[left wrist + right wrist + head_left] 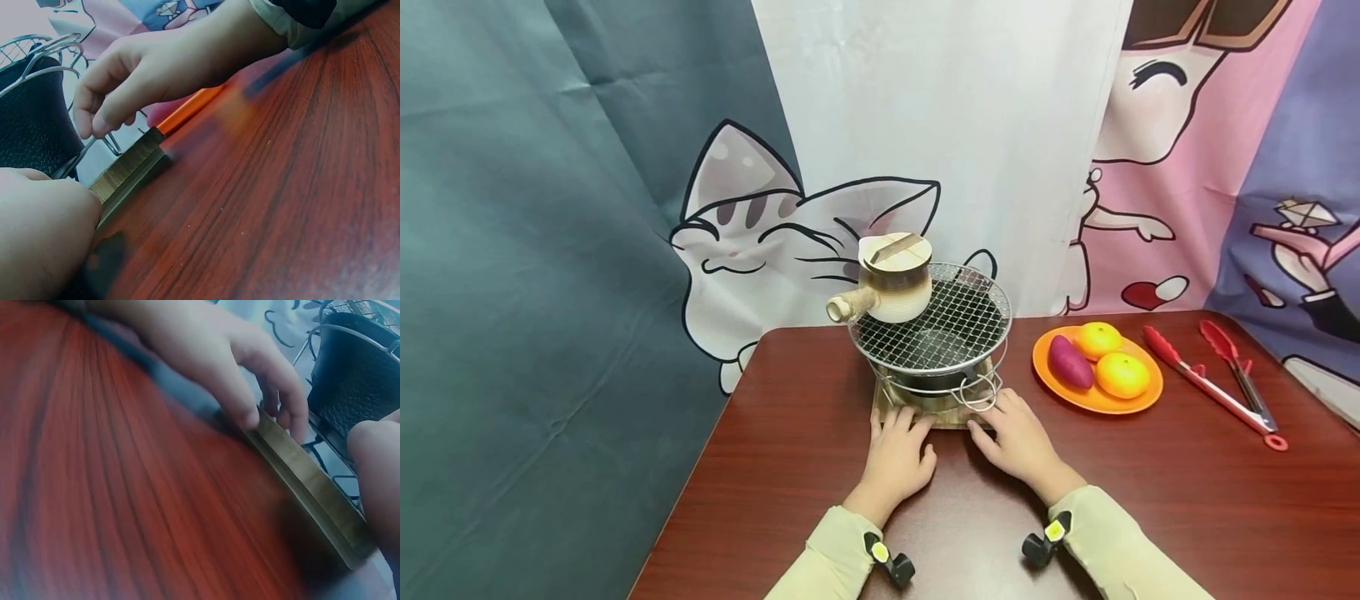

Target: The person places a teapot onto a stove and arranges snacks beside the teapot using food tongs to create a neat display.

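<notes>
Your L hand [901,457] fingers: spread, touching flat brown wooden board [951,420], just below frame ctr, under round black stove [928,382]; your R hand [1021,440] fingers: spread, bent, at board's R corner

A wooden board [951,420] lies flat, and a round black grill [931,382] with a wire top [958,329] stands on it.

Glossy grain, bare wire, pebbled black

The reddish-brown, round-cornered table [970,533] has a glossy wood-grain finish. Near its back edge: a round silver metal-wire grill [962,325], a rough, pebbled black stove bowl [350,381], a flat tan wooden base [951,419]. Toward the back right corner, long red-and-silver tongs [1223,397] show shiny metal.
</notes>
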Motion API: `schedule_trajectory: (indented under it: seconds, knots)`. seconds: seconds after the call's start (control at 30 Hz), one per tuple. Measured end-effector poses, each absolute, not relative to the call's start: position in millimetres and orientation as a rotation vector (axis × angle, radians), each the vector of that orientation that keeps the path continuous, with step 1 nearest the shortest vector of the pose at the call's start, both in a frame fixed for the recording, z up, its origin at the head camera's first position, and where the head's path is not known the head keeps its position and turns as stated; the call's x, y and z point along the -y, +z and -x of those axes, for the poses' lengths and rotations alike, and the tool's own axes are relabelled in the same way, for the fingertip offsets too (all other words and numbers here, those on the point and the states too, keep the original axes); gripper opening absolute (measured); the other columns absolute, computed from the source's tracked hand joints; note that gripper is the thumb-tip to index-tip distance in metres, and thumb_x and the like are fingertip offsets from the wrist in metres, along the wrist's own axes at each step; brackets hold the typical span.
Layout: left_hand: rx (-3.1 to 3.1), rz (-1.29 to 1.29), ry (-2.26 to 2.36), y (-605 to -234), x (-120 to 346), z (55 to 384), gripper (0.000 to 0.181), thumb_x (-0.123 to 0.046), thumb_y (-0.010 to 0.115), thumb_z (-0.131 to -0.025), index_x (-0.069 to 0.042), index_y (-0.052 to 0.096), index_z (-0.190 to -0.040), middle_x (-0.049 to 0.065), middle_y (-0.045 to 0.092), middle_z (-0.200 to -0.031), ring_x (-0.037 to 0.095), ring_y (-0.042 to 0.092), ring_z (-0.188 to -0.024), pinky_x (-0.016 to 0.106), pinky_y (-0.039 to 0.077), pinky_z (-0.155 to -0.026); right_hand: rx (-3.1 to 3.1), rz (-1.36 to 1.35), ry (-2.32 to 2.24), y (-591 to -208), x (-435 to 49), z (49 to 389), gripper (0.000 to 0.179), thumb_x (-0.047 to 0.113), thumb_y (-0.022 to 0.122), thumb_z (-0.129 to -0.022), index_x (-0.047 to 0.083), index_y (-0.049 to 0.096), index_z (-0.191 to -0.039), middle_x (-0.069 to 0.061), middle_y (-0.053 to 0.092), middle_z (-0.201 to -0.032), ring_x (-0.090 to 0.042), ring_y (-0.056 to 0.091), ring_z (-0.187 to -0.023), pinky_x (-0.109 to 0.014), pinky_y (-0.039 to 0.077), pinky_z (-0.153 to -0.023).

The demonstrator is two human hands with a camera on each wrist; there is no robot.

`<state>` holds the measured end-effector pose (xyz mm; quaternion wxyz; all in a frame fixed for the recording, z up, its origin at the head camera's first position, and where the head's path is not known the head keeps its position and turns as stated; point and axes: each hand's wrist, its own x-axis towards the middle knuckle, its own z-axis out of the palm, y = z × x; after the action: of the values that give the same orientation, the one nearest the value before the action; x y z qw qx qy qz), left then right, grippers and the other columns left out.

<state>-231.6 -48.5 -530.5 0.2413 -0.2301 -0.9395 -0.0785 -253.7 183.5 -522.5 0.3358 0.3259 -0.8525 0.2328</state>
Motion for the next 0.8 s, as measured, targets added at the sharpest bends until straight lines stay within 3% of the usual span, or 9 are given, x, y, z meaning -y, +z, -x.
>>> schedule_trajectory:
  seconds: [0.33,0.8]
  knots:
    - [2.567,0.616,-0.238,-532,48,232,0.042,-0.029,0.065,-0.081,-0.028,0.068,-0.123,-0.001,0.060,-0.122,0.024,0.053,-0.121,0.065,0.035,-0.103,2.219,-0.880,0.551,-515,-216,260,0.015,0.018,0.069,-0.082,0.012,0.069,-0.095,-0.005,0.064,-0.100,-0.027,0.057,-0.093,-0.045,0.045,-0.084]
    - [2.582,0.600,-0.241,-531,48,231,0.042,-0.028,0.065,-0.082,-0.029,0.068,-0.124,-0.002,0.059,-0.123,0.023,0.052,-0.120,0.063,0.034,-0.104,2.255,-0.748,0.565,-489,-263,266,0.023,0.011,0.076,-0.079,0.011,0.071,-0.102,-0.007,0.066,-0.099,-0.031,0.056,-0.093,-0.046,0.042,-0.085]
